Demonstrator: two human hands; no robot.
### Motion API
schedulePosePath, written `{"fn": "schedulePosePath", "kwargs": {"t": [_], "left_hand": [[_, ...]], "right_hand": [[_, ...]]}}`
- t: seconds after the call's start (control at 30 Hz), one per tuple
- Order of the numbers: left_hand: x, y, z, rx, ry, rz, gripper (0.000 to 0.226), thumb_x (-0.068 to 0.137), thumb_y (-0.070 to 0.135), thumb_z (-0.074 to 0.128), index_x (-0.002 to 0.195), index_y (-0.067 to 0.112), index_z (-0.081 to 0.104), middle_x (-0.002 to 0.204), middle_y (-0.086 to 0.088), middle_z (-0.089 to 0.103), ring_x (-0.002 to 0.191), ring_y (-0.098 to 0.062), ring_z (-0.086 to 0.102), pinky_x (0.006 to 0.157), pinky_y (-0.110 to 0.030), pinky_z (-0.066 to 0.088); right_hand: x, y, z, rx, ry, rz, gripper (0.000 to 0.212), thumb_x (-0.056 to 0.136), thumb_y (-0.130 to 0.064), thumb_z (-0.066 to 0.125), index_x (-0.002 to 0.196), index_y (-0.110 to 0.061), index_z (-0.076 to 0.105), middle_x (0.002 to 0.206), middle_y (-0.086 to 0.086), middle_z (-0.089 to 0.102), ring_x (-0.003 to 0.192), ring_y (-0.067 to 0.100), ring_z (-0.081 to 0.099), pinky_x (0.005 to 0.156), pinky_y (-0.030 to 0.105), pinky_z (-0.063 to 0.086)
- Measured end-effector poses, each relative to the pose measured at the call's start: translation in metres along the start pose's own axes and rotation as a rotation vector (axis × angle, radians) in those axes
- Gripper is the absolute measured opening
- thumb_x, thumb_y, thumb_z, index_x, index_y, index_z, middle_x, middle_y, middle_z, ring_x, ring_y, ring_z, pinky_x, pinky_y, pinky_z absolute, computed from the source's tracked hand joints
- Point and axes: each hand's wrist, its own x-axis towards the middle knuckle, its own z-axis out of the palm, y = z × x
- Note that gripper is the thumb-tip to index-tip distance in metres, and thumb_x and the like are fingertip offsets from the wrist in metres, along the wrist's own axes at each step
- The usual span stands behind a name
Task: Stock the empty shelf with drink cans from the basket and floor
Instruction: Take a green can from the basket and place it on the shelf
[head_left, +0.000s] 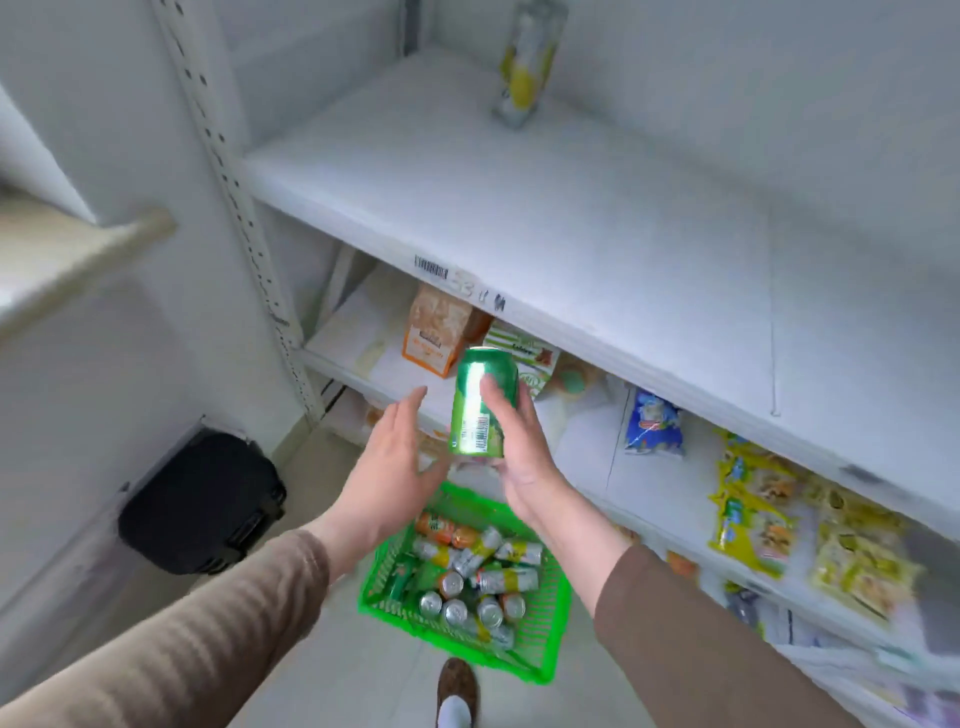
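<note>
My right hand (519, 457) grips a green drink can (480, 408) upright in front of the lower shelves, thumb across its front. To the can's left my left hand (392, 467) is held up, fingers straight, holding nothing. Below my hands a green plastic basket (540, 639) stands on the floor with several cans (478, 577) lying and standing in it. The wide white shelf (545, 208) above is nearly bare, with one slim yellow-and-silver can (524, 67) upright at its back.
Lower shelves hold an orange box (436, 332), a striped green box (524, 353), a blue packet (652, 423) and yellow snack bags (753, 514). A black case (202, 504) sits on the floor at left. A perforated upright post (244, 208) bounds the shelf. My shoe (457, 691) is near the basket.
</note>
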Motion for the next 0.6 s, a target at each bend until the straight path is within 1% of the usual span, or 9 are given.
{"fn": "schedulePosePath", "kwargs": {"t": [0.07,0.13,0.2,0.23,0.3,0.4,0.47,0.53,0.6], "left_hand": [[0.012,0.036,-0.029,-0.033,0.056,0.083,0.08,0.082,0.022,0.07,0.148,0.02,0.026,0.14,-0.001,0.042,0.133,-0.018,0.04,0.11,-0.035,0.036],[0.027,0.068,-0.049,-0.058,0.089,0.151,0.076,0.081,0.018,0.068,0.145,0.024,0.028,0.135,0.004,0.043,0.128,-0.013,0.044,0.107,-0.034,0.038],[0.047,0.094,-0.061,-0.07,0.111,0.199,0.073,0.082,0.016,0.067,0.144,0.024,0.029,0.131,0.005,0.044,0.125,-0.012,0.045,0.105,-0.032,0.039],[0.059,0.105,-0.064,-0.067,0.118,0.214,0.073,0.082,0.015,0.067,0.144,0.022,0.029,0.131,0.004,0.045,0.124,-0.012,0.044,0.105,-0.032,0.039],[0.082,0.121,-0.063,-0.042,0.112,0.216,0.073,0.083,0.015,0.066,0.146,0.018,0.028,0.135,-0.001,0.043,0.127,-0.015,0.041,0.107,-0.032,0.036],[0.122,0.132,-0.05,0.014,0.076,0.176,0.074,0.084,0.02,0.065,0.147,0.019,0.024,0.14,-0.003,0.038,0.131,-0.02,0.038,0.108,-0.034,0.035],[0.148,0.136,-0.04,0.038,0.067,0.152,0.075,0.085,0.022,0.064,0.147,0.018,0.023,0.141,-0.004,0.036,0.132,-0.021,0.037,0.107,-0.034,0.036],[0.173,0.139,-0.032,0.052,0.065,0.141,0.075,0.085,0.021,0.064,0.148,0.017,0.023,0.141,-0.004,0.036,0.133,-0.022,0.037,0.107,-0.034,0.036],[0.193,0.143,-0.026,0.069,0.054,0.14,0.076,0.085,0.022,0.064,0.148,0.017,0.022,0.142,-0.004,0.035,0.133,-0.021,0.035,0.107,-0.035,0.037]], "right_hand": [[-0.012,-0.046,0.003,0.209,-0.055,0.023,0.066,0.082,-0.053,0.069,0.137,-0.02,0.056,0.13,0.019,0.065,0.112,0.034,0.064,0.071,0.041,0.06],[-0.016,-0.085,0.001,0.326,-0.122,-0.004,0.062,0.092,-0.046,0.061,0.141,-0.009,0.052,0.129,0.02,0.064,0.114,0.033,0.062,0.08,0.042,0.058],[-0.01,-0.118,-0.005,0.329,-0.148,-0.079,0.051,0.098,-0.032,0.058,0.141,-0.006,0.049,0.123,0.017,0.063,0.112,0.03,0.061,0.089,0.045,0.056],[-0.002,-0.131,-0.009,0.298,-0.14,-0.125,0.049,0.096,-0.025,0.062,0.139,-0.006,0.049,0.12,0.015,0.063,0.111,0.029,0.061,0.093,0.047,0.055],[0.022,-0.151,-0.016,0.155,-0.029,-0.217,0.049,0.085,-0.02,0.076,0.128,-0.007,0.054,0.116,0.013,0.064,0.105,0.026,0.063,0.099,0.049,0.052],[0.068,-0.169,-0.025,-0.173,0.242,-0.322,0.062,0.064,-0.033,0.088,0.114,-0.019,0.053,0.119,0.011,0.064,0.103,0.022,0.064,0.092,0.038,0.053],[0.099,-0.176,-0.03,-0.308,0.337,-0.367,0.072,0.057,-0.041,0.089,0.111,-0.024,0.045,0.116,0.007,0.062,0.102,0.022,0.064,0.09,0.039,0.054],[0.128,-0.182,-0.034,-0.378,0.368,-0.387,0.075,0.061,-0.037,0.091,0.114,-0.024,0.039,0.112,0.002,0.062,0.099,0.022,0.064,0.089,0.041,0.054],[0.154,-0.185,-0.036,-0.435,0.416,-0.397,0.074,0.067,-0.036,0.09,0.116,-0.024,0.036,0.111,-0.001,0.063,0.099,0.025,0.064,0.083,0.038,0.052]]}}
